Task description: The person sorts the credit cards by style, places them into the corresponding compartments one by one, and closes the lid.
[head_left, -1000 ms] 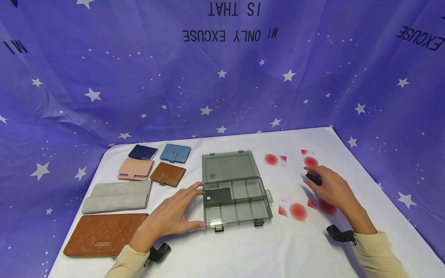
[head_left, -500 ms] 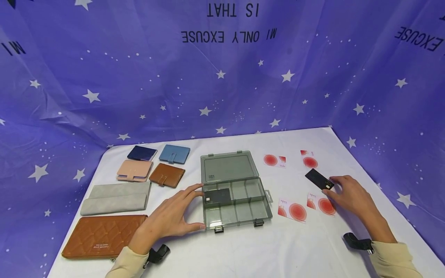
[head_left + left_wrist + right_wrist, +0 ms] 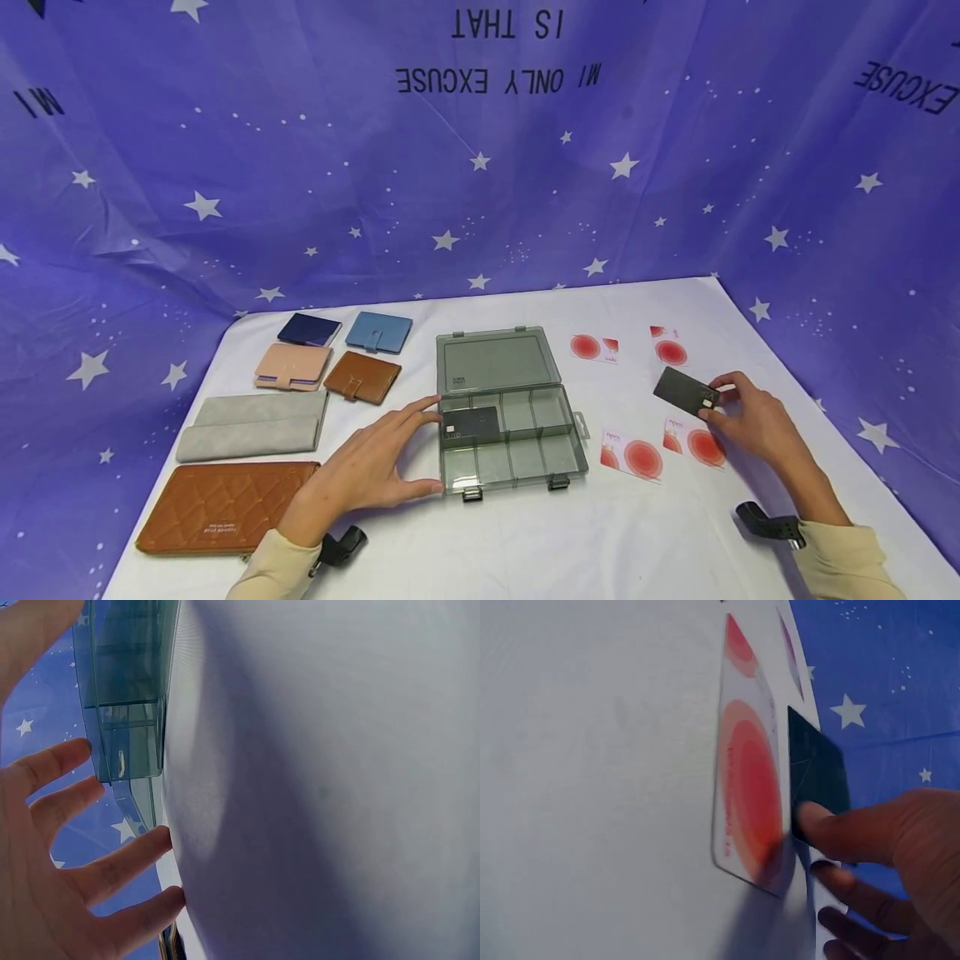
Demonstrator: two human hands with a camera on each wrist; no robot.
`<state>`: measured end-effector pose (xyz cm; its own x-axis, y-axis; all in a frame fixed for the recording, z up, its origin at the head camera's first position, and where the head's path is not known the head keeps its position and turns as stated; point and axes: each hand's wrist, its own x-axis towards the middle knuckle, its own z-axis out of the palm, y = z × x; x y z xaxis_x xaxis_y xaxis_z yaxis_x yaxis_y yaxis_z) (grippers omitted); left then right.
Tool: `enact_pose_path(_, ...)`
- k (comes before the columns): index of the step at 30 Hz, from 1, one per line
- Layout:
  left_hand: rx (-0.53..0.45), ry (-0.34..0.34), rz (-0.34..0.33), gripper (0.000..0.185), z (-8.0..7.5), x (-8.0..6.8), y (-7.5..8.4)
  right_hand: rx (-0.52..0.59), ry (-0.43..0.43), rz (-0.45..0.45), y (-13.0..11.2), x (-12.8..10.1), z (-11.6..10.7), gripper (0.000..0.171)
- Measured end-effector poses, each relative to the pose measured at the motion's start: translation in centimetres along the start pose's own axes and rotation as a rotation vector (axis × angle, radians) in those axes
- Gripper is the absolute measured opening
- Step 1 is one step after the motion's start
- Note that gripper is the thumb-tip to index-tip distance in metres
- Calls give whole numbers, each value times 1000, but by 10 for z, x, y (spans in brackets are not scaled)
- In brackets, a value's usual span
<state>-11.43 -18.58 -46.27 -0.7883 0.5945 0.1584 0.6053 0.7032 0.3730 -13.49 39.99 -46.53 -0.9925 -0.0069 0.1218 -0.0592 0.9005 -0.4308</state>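
Holding: our right hand [image 3: 753, 421] pinches a dark card [image 3: 684, 391] by its near right corner, thumb and fingertips [image 3: 832, 825] closed on the edge, the rest of the card lifted just off the white tablecloth [image 3: 637, 533].
Card's place: well to the right of the grey compartment box [image 3: 510, 433], above and just beside a red-and-white card [image 3: 693, 440] lying flat (the right wrist view shows the dark one overlapping its far edge).
Card's long axis: it runs left to right and tips slightly down toward our right, so its free short end points at the box.
Direction to the box: leftward and a little toward us from the right hand; another red-and-white card [image 3: 633, 454] lies between.
Left hand: our left hand [image 3: 371, 467] rests open, fingers spread, thumb against the box's front left corner and the forefinger on its left wall; it grips nothing.
Nearer hand: the left is at the box, the right alone has the card, and the two hands are well apart.
Box: lid [image 3: 497, 360] folded back flat, and a second dark card [image 3: 471, 423] already lying in the back left compartment, close to the left fingertips.
Other compartments: they look bare, though the tinted walls hide some of the floor.
Far left: wallets, the largest a brown quilted wallet [image 3: 225, 507], out of the way.
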Motion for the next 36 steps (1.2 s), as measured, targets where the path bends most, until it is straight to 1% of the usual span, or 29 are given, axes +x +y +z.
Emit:
enact_pose_path(4,-3,-2,1,89,-1,1,0,19,85,-24,-9,2,0,30)
enact_pose_path(7,1,1,7,88,0,2,-1,58,131,-62,-22,8,-2,25)
enact_pose_path(13,9,16,16,88,0,3,-2,165,165,-134,-70,24,-5,26)
enact_pose_path(19,18,9,9,88,0,2,-3,279,168,-244,-123,35,6,23)
enact_pose_path(24,20,-4,-9,88,-3,2,-4,350,119,-332,-164,40,20,22)
enact_pose_path(29,-2,-15,-16,88,-3,2,-4,411,16,-434,-200,38,43,21)
enact_pose_path(31,-10,-17,-21,88,-2,2,-2,414,-28,-478,-210,35,54,21)
enact_pose_path(33,-14,-19,-25,87,-2,2,-1,399,-63,-503,-217,30,64,21)
enact_pose_path(36,-10,-20,-24,87,-1,1,0,380,-105,-508,-223,24,76,21)
